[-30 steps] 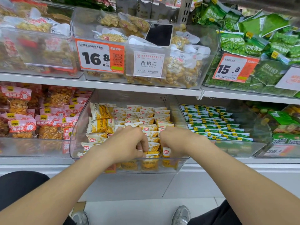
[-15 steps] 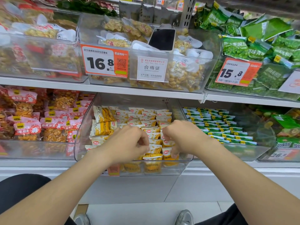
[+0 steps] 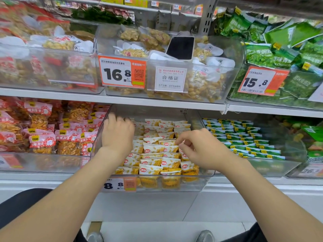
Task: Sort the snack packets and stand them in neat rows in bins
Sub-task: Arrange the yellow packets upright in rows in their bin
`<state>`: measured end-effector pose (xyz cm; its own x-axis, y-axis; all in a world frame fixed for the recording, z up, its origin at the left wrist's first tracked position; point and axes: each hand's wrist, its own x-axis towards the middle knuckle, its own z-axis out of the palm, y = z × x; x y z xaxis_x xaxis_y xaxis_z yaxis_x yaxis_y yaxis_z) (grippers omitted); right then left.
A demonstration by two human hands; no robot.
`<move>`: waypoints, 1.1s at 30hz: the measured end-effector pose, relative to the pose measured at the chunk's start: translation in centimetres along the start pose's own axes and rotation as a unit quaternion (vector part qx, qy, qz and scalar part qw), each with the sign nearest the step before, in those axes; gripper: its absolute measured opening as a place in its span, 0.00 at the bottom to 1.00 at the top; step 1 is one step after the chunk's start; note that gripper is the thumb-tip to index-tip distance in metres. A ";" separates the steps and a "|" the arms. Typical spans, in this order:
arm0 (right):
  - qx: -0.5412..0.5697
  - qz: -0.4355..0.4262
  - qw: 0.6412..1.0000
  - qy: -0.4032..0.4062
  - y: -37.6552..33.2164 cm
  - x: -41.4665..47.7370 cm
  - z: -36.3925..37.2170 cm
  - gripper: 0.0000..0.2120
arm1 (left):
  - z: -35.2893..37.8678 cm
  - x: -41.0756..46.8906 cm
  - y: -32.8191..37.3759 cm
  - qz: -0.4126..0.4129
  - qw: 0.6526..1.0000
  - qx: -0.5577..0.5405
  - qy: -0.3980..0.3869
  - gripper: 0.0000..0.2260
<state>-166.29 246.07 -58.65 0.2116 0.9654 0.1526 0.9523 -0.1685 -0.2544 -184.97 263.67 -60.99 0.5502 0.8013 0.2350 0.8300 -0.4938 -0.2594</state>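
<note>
Head view — right hand [image 3: 201, 149] pinches a yellow snack packet [image 3: 168, 143] mid-row; left hand [image 3: 117, 135], far-left, grip hidden — next, seat it upright.

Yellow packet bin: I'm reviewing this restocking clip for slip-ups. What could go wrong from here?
The right hand pinches among tightly stood yellow packets; tugging one could topple its neighbours. The left hand reaches to the back left corner of the bin, its wrist over the left-hand packets, and might flatten them. The phone lies tilted on loose bags on the shelf above and could slide off.
</note>
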 end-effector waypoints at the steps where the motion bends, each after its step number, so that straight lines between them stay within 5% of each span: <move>1: 0.003 0.002 1.000 0.002 0.0 0.1 0.0 0.09 | 0.0 0.0 0.1 0.001 1.000 -0.004 0.005 0.19; 6: 0.014 -0.013 0.999 0.047 -0.1 0.5 0.1 0.10 | -0.5 -1.3 1.0 0.030 0.976 -0.185 0.109 0.16; 9: 0.055 -0.024 0.995 0.074 -0.3 0.6 0.1 0.18 | -1.4 -2.4 1.8 0.038 0.890 -0.452 0.057 0.12; 13: 0.145 -0.004 0.988 0.056 -1.0 0.5 0.2 0.30 | -2.3 -2.9 2.4 0.040 0.753 -0.649 -0.099 0.05; 18: 0.287 0.024 0.957 0.039 -1.0 0.4 -0.2 0.17 | -3.2 -2.9 2.1 0.033 0.634 -0.747 -0.196 0.11; 28: 0.423 0.077 0.903 0.008 -1.3 0.1 -1.6 0.09 | -3.6 -3.0 1.6 0.064 0.631 -0.751 -0.185 0.13; 33: 0.479 0.111 0.870 0.017 -1.4 -0.1 -2.3 0.09 | -3.9 -3.2 2.0 0.068 0.584 -0.784 -0.200 0.14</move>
<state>-167.11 245.70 -56.12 0.3890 0.9210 0.0215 0.2694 -0.0914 -0.9587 -184.72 258.77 -58.58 0.8160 0.5780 -0.0069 0.0177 -0.0131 0.9998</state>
